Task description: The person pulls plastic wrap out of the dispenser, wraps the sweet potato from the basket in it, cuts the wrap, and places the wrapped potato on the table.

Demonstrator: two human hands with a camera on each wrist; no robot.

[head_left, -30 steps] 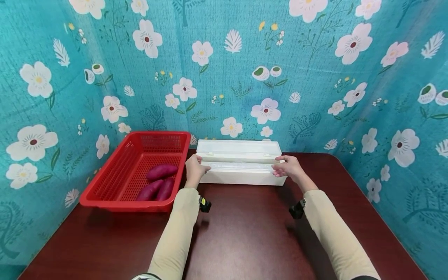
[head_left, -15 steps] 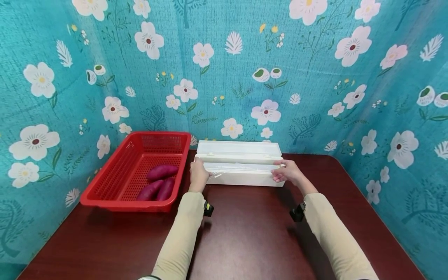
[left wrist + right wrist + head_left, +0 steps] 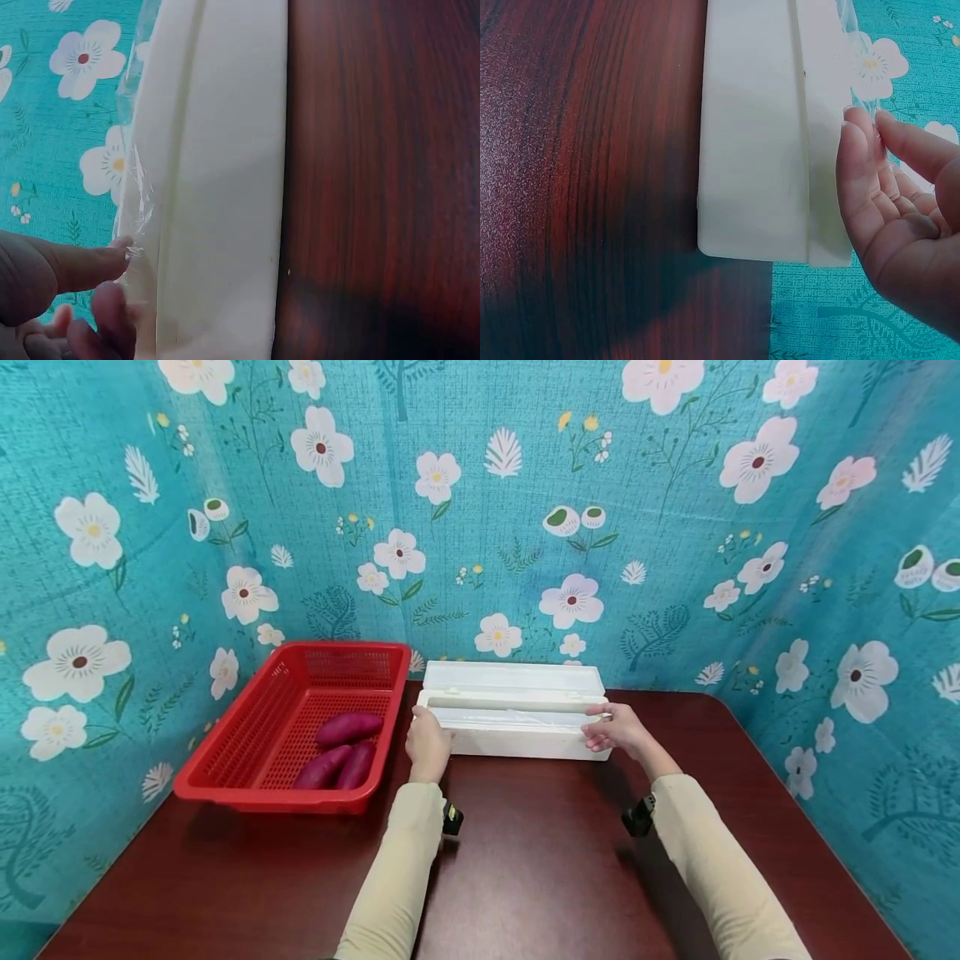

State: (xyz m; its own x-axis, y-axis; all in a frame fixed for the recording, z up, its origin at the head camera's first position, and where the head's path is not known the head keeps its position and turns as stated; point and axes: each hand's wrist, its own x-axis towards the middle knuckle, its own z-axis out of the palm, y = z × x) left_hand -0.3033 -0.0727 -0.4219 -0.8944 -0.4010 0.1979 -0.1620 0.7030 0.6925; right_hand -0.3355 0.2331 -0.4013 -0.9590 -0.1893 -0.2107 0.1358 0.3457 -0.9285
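A long white cling film box (image 3: 525, 745) stands at the back of the table with its lid (image 3: 513, 676) raised behind it. Clear cling film (image 3: 140, 180) lies along the box's upper edge, wrinkled and shiny in the left wrist view. At the box's left end, my left hand (image 3: 429, 745) pinches the film at its edge, the other fingers partly curled. My right hand (image 3: 618, 728) is at the right end; in the right wrist view its thumb and fingertips pinch the film (image 3: 866, 105). The roll inside the box is mostly hidden.
A red plastic basket (image 3: 262, 795) stands to the left with several purple sweet potatoes (image 3: 348, 729) inside. The dark red-brown table (image 3: 517, 860) stretches in front of the box. A teal flowered cloth (image 3: 480, 543) hangs close behind.
My left hand has shifted slightly right and down along the box's left end, drawing the film edge with it. The right hand has stayed nearly in place.
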